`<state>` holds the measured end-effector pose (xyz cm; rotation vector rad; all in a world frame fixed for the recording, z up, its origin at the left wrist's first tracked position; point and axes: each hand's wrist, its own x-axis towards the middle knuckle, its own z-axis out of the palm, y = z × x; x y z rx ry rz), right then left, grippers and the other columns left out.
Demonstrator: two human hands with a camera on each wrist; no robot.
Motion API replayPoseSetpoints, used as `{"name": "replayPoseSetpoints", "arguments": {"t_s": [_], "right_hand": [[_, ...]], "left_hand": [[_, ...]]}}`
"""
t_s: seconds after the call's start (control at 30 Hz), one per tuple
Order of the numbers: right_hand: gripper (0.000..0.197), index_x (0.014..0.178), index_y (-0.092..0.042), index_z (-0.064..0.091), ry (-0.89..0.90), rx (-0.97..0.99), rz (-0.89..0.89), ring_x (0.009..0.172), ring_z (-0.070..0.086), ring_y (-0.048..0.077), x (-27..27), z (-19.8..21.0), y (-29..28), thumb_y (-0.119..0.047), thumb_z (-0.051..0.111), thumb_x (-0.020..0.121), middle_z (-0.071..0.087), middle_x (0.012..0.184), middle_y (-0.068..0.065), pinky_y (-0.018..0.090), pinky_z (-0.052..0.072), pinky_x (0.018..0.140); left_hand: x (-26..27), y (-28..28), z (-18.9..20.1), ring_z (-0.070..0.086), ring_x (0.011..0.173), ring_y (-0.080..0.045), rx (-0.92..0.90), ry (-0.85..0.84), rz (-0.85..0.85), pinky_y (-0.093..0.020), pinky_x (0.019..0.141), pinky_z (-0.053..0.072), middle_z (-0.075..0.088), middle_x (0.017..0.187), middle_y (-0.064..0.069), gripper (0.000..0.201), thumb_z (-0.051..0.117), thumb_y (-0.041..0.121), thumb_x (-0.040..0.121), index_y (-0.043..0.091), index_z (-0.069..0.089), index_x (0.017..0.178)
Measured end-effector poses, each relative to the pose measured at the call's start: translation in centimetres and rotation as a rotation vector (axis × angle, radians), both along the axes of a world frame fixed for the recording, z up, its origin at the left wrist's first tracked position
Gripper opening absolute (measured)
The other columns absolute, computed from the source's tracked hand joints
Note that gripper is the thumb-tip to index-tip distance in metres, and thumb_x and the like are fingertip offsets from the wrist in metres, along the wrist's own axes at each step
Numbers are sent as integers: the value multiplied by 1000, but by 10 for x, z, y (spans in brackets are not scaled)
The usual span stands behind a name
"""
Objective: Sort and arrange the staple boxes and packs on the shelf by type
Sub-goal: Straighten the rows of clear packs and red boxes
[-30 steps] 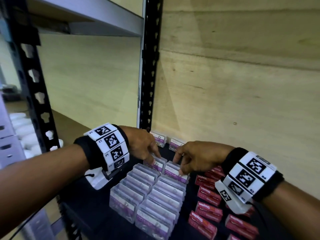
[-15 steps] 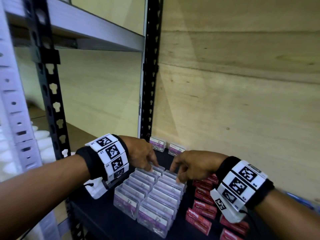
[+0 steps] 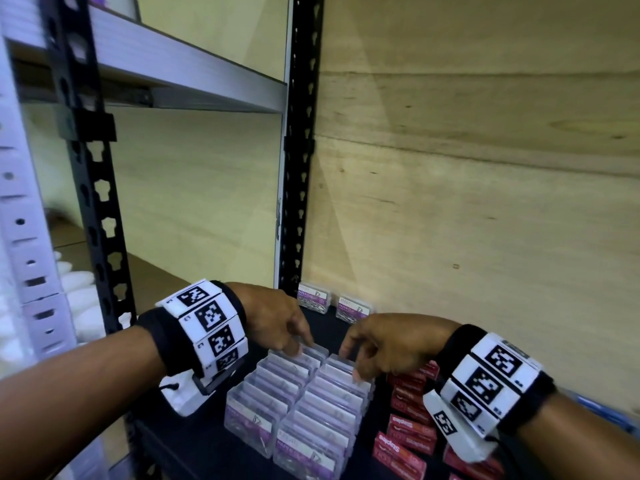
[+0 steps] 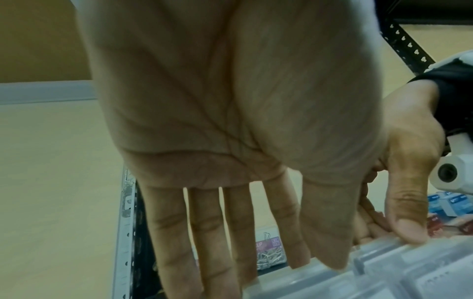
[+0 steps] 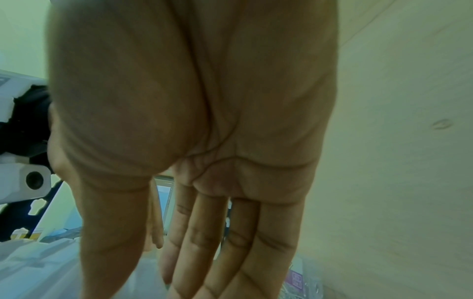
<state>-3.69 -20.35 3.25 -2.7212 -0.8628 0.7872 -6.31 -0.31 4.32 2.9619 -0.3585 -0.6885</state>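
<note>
Clear plastic boxes with purple labels (image 3: pixel 298 407) stand in two tight rows on the black shelf (image 3: pixel 194 445). My left hand (image 3: pixel 294 344) rests its straight fingers on the far end of the left row. My right hand (image 3: pixel 356 362) touches the far end of the right row in the same way. In the left wrist view my fingertips (image 4: pixel 330 261) lie on the clear lids (image 4: pixel 399 273). The right wrist view shows straight fingers (image 5: pixel 204 252) above clear boxes (image 5: pixel 38 265). Red staple boxes (image 3: pixel 408 431) lie in a row to the right.
Two more purple-labelled boxes (image 3: pixel 313 301) (image 3: pixel 353 308) stand at the back against the plywood wall (image 3: pixel 485 220). A black slotted upright (image 3: pixel 298 150) rises behind my left hand. Blue boxes (image 4: pixel 445 204) sit further right. White items (image 3: pixel 76 289) lie on the neighbouring shelf.
The two rearmost clear boxes, raised and tilted a second ago, now sit level in their rows. Both hands have stayed at the far end, fingers lower on the lids.
</note>
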Motion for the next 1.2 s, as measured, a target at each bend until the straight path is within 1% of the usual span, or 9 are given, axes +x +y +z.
{"name": "replayPoseSetpoints", "arguments": {"t_s": [0.2,0.3,0.43,0.57,0.73,0.9,1.0,1.1,1.2], "right_hand": [[42,133,-22,55,-3,-21,16,102,68,12,2,0,1,-29,66,93,73,114,-2,26,48,87],[43,133,-22,55,-1,-35,30,102,68,12,6,-1,0,-31,66,93,73,114,-3,27,48,88],[44,132,-26,56,-15,-56,28,100,69,14,22,3,-1,-35,68,91,74,110,-2,32,50,95],[34,123,-27,62,-167,-2,-12,95,67,15,50,14,-1,-34,69,90,73,106,-4,30,50,89],[35,125,-24,59,-368,-33,-53,102,60,14,89,16,0,-34,66,92,68,114,-7,28,47,87],[39,129,-23,56,-390,-112,-52,110,59,19,113,6,8,-34,66,93,63,123,-2,30,47,91],[37,127,-22,57,-378,-120,-52,108,60,20,122,-3,13,-31,66,93,63,123,-1,28,47,87],[30,122,-20,61,-375,-120,-43,107,61,19,129,-8,15,-27,66,93,65,121,-1,26,45,81],[30,119,-20,61,-370,-130,-37,105,61,19,133,-12,16,-23,68,91,66,119,-2,25,43,79]], "left_hand": [[5,-1,1,51,117,-7,-18,21,5,-25,95,35,57,132,14,34,57,42,95,40,59,129],[9,0,0,52,117,-6,-41,43,1,-27,98,37,59,129,14,33,57,43,94,39,61,127],[19,2,1,57,111,-7,-82,57,16,-31,102,42,64,120,14,30,58,43,94,33,64,122],[37,6,5,61,110,-12,-122,49,56,-30,101,45,65,119,11,31,59,41,94,29,64,122],[79,16,7,57,110,-10,-87,-168,52,-26,96,43,62,122,10,35,56,44,94,31,60,127],[122,23,-5,56,114,-14,-32,-280,42,-27,97,43,56,133,2,40,53,39,97,33,50,137],[141,26,-14,55,117,-16,-18,-282,38,-25,94,41,53,137,2,40,52,38,98,36,50,137],[155,26,-22,54,119,-16,-11,-261,31,-24,96,40,55,135,3,39,52,37,98,36,50,137],[162,24,-27,55,115,-13,-34,-224,27,-19,90,39,59,128,5,35,53,32,98,33,56,133]]}}
